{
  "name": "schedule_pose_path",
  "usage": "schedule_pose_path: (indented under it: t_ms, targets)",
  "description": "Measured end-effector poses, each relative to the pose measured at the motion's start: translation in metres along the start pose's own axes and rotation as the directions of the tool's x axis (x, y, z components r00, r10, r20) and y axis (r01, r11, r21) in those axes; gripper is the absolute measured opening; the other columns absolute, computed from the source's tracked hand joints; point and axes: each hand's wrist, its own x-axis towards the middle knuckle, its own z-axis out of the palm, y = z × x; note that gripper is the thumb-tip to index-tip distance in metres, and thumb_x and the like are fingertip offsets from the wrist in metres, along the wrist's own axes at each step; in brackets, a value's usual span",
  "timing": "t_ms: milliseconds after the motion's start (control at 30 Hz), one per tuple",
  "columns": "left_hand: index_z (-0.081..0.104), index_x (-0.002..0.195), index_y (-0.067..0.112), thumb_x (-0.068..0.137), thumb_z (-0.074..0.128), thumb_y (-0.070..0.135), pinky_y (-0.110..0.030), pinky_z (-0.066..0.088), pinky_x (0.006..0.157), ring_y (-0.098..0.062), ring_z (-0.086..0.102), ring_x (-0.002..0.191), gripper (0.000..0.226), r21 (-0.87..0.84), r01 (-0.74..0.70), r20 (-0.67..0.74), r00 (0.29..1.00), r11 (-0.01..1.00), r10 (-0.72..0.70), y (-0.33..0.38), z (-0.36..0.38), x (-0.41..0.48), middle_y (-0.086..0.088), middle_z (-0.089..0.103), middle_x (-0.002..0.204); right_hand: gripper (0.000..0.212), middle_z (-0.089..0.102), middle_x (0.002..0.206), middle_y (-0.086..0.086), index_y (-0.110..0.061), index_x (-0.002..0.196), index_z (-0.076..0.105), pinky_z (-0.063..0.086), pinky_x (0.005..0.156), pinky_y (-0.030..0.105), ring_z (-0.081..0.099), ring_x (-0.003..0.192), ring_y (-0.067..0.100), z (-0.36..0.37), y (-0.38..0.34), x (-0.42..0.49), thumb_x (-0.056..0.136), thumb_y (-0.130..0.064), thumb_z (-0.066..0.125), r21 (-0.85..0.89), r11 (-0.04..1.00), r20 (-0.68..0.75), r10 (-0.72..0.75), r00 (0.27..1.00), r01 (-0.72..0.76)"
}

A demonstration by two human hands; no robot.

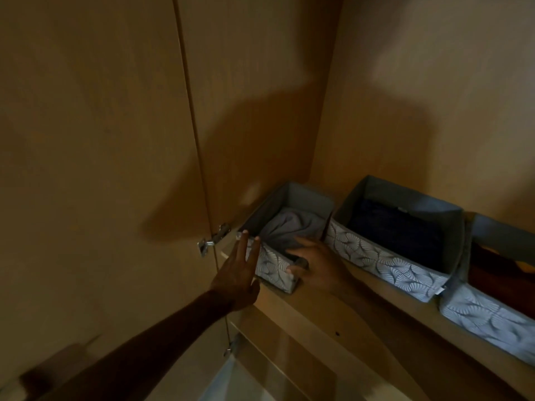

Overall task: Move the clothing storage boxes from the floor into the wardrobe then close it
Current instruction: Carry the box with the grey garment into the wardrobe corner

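Three grey fabric storage boxes with a leaf pattern stand side by side on a wardrobe shelf. The left box holds grey cloth and sits in the wardrobe's left corner. My left hand presses its straight fingers against that box's left front corner. My right hand grips the same box's front rim, fingers inside over the cloth and thumb on the outside. The middle box holds dark blue clothing. The right box is cut off by the frame edge and holds dark red and orange cloth.
The wardrobe's left door stands open, hung on a metal hinge just left of my left hand. A second hinge sits lower. Below the shelf lies a pale lower shelf or floor. The interior is dim.
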Motion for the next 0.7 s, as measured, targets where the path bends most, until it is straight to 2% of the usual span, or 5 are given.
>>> schedule_pose_path:
  t_ms: [133, 333, 433, 567, 700]
  targets:
    - [-0.011, 0.154, 0.02, 0.081, 0.061, 0.033, -0.042, 0.04, 0.106, -0.036, 0.0, 0.15, 0.104, -0.007, 0.02, 0.053, 0.998, 1.0, -0.02, 0.0, -0.001, 0.027, -0.009, -0.025, 0.16, 0.049, 0.052, 0.138, 0.009, -0.013, 0.125, 0.062, 0.04, 0.101, 0.031, 0.048, 0.126, 0.025, -0.005, 0.001, 0.014, 0.084, -0.037, 0.069, -0.093, 0.995, -0.044, 0.036, 0.998, -0.04]
    - [-0.014, 0.153, 0.023, 0.08, 0.062, 0.04, -0.049, 0.017, 0.12, -0.034, -0.012, 0.149, 0.106, 0.109, -0.039, 0.134, 0.991, 0.993, 0.024, -0.013, -0.008, 0.084, -0.01, -0.02, 0.161, 0.041, 0.063, 0.121, 0.011, -0.013, 0.109, 0.071, 0.046, 0.091, 0.03, 0.059, 0.109, 0.027, -0.011, 0.021, 0.048, 0.078, -0.038, 0.066, -0.18, 0.976, -0.087, 0.109, 0.99, -0.123]
    - [-0.014, 0.152, 0.025, 0.079, 0.061, 0.043, -0.05, 0.015, 0.12, -0.033, -0.01, 0.149, 0.106, 0.132, -0.073, 0.148, 0.988, 0.989, 0.053, -0.024, -0.01, 0.11, -0.008, -0.015, 0.162, 0.04, 0.062, 0.121, 0.007, -0.015, 0.108, 0.071, 0.044, 0.091, 0.03, 0.057, 0.109, 0.023, -0.008, 0.029, 0.065, 0.078, -0.041, 0.067, -0.223, 0.955, -0.126, 0.171, 0.977, -0.195]
    - [-0.01, 0.154, 0.02, 0.08, 0.063, 0.042, -0.047, 0.01, 0.121, -0.035, -0.007, 0.149, 0.106, 0.129, -0.104, 0.15, 0.985, 0.986, 0.085, -0.027, -0.01, 0.132, -0.01, -0.011, 0.162, 0.04, 0.063, 0.119, 0.002, -0.019, 0.109, 0.068, 0.042, 0.1, 0.041, 0.056, 0.111, 0.021, -0.003, 0.04, 0.084, 0.079, -0.045, 0.063, -0.297, 0.92, -0.146, 0.22, 0.964, -0.255]
    - [-0.009, 0.154, 0.017, 0.079, 0.069, 0.039, -0.05, 0.011, 0.12, -0.037, -0.008, 0.148, 0.11, 0.096, -0.109, 0.19, 0.978, 0.989, 0.089, -0.025, -0.009, 0.15, -0.013, -0.013, 0.161, 0.041, 0.063, 0.123, 0.001, -0.023, 0.116, 0.066, 0.032, 0.108, 0.041, 0.054, 0.116, 0.022, -0.002, 0.047, 0.094, 0.083, -0.047, 0.059, -0.351, 0.881, -0.179, 0.269, 0.946, -0.317]
